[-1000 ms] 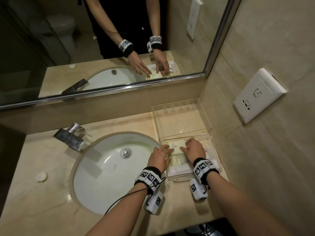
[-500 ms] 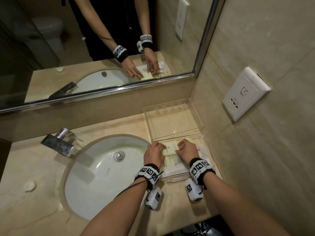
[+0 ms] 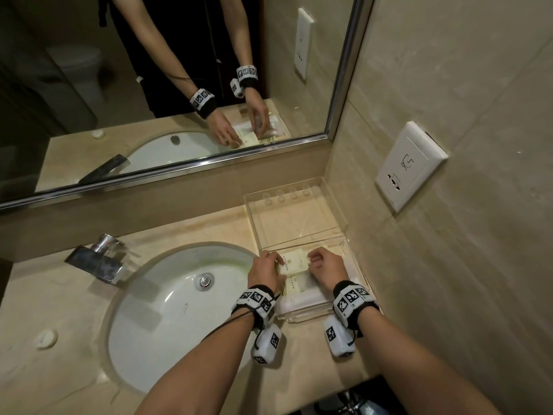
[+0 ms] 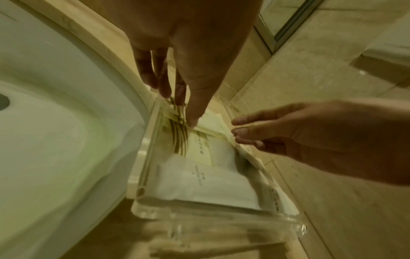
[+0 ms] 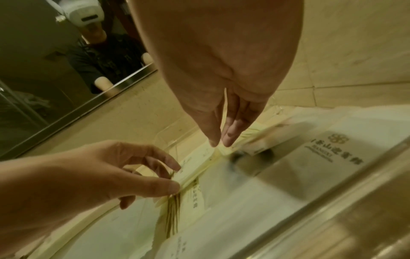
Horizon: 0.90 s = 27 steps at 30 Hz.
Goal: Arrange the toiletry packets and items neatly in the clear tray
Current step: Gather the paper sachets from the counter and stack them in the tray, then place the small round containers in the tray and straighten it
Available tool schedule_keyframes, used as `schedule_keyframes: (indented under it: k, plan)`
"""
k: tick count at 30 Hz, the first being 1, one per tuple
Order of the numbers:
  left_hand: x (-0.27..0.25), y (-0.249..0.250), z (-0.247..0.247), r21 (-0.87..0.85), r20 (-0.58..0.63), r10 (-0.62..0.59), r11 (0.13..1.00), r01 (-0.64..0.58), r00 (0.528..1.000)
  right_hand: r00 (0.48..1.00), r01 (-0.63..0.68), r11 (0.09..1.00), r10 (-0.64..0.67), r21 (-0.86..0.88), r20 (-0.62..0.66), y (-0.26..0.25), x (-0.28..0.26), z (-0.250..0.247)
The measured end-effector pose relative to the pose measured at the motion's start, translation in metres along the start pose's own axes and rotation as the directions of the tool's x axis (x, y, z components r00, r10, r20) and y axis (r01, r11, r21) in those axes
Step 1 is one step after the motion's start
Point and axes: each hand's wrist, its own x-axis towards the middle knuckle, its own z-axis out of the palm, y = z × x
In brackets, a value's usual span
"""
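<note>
Head view: cream packet (image 3: pixel 294 262) between left hand (image 3: pixel 264 272), right hand (image 3: pixel 326 269) grip.

Both hands slid further into the clear tray (image 3: pixel 356 266). The left hand (image 3: pixel 264 272) went from flat to fingertips curled on the cream packet (image 3: pixel 294 262); the right hand (image 3: pixel 326 266) bunched up on its other end.

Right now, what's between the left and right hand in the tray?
The cream toiletry packets: left hand holds their left edge, right hand their right edge, inside the clear tray. Clearest in the head view.
</note>
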Motion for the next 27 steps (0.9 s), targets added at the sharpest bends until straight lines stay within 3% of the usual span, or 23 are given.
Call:
schedule_keyframes:
  k: [5,10,14,22,27]
  plan:
    - [-0.009,-0.014,-0.016,-0.218,-0.014,-0.033,0.976,0.029,0.999,0.997,0.029,0.989,-0.019,0.144,-0.069,0.003,-0.013,-0.019]
    - [-0.042,-0.037,-0.037,-0.360,-0.042,-0.139,0.926,0.115,0.989,0.998,-0.002,0.993,0.008,0.115,-0.055,0.000,-0.022,-0.018]
    - [-0.075,-0.059,-0.057,-0.454,-0.112,-0.226,0.878,0.153,0.968,0.991,0.134,0.979,-0.131,0.154,-0.030,-0.035,-0.028,0.002]
    - [-0.162,-0.134,-0.105,-0.540,-0.279,-0.464,0.800,0.262,0.841,0.901,0.309,0.914,-0.370,0.264,0.226,-0.125,-0.055,0.107]
    - [-0.225,-0.190,-0.124,-0.619,-0.323,-0.639,0.700,0.355,0.698,0.790,0.389,0.886,-0.461,0.251,0.403,-0.170,-0.094,0.178]
